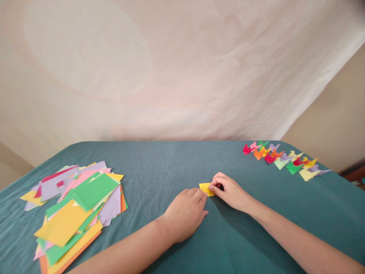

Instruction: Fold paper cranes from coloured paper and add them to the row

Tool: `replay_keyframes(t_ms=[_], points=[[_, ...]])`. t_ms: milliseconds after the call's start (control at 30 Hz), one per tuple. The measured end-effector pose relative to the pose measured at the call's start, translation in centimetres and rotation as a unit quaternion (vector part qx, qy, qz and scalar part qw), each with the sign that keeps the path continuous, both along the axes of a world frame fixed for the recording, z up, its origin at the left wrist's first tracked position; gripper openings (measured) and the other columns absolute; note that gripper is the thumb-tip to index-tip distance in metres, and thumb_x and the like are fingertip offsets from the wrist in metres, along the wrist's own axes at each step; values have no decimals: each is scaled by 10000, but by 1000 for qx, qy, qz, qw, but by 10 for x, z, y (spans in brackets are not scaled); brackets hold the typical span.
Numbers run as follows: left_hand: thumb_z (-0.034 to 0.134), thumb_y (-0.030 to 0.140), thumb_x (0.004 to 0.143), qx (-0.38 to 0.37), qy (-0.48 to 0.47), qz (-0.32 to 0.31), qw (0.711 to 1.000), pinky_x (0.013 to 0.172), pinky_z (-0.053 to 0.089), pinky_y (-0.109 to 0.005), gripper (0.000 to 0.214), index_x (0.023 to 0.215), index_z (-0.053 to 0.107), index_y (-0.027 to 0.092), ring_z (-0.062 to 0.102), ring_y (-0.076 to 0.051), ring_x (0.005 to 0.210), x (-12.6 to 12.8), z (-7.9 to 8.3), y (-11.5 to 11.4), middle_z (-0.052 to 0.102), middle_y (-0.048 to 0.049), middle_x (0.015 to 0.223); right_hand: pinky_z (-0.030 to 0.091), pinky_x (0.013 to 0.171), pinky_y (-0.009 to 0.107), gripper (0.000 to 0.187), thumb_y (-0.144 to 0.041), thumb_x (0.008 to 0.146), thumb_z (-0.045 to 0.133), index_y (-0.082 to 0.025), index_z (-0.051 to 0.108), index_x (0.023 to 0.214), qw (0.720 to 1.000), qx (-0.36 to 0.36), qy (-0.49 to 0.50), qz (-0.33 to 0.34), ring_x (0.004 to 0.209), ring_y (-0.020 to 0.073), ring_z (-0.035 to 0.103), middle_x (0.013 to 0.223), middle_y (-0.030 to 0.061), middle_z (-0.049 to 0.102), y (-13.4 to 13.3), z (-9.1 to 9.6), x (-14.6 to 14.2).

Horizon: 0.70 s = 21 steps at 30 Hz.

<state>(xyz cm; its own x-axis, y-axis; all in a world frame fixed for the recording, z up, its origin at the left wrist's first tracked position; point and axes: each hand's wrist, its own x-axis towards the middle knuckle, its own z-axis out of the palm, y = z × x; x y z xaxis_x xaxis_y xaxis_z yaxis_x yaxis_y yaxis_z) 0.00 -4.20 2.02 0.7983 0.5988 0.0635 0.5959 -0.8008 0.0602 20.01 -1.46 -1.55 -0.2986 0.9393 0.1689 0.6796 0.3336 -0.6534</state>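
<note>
A small folded piece of yellow paper [205,188] lies on the cloth in front of me, with a crease faintly showing. My left hand [186,212] rests palm down at its left, fingertips touching the paper's lower left part and thumb held apart below. From the right, my right hand [228,190] pinches the paper's right edge between thumb and index finger, the other fingers curled. The fingertips cover parts of the paper's edges.
A loose pile of coloured paper sheets [97,190] spreads over the left of the table. Several folded paper birds [293,167] stand in slanting rows at the far right. Dark green cloth [171,163] covers the table, and a pale sheet [182,76] hangs behind it.
</note>
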Motion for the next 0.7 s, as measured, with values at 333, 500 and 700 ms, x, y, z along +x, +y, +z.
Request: replay_keyframes(t_ms=[333,500,700], points=[[454,329,875,3,-3,-5,1000,860,415,-356,339,1150,460,132,520,-233,975,0,-1,1,552,-98,1037,436,635,262,152,-238,837,499,-182,569,714,998,39,-37,-18,704,142,528,802,31,531,-2,-2,-5],[466,329,871,5,-7,-2,1000,868,413,-358,321,1130,476,140,515,-234,970,0,-3,1,548,-90,1037,434,641,262,137,-224,826,504,-183,565,710,997,38,-55,-27,707,144,532,803,30,533,-2,-1,-7],[467,335,871,8,-9,0,1000,871,412,-361,326,1130,475,137,512,-233,972,0,-3,0,546,-90,1037,432,641,262,133,-219,825,500,-184,565,714,997,42,-62,-28,708,143,531,799,28,532,-3,-2,-6]])
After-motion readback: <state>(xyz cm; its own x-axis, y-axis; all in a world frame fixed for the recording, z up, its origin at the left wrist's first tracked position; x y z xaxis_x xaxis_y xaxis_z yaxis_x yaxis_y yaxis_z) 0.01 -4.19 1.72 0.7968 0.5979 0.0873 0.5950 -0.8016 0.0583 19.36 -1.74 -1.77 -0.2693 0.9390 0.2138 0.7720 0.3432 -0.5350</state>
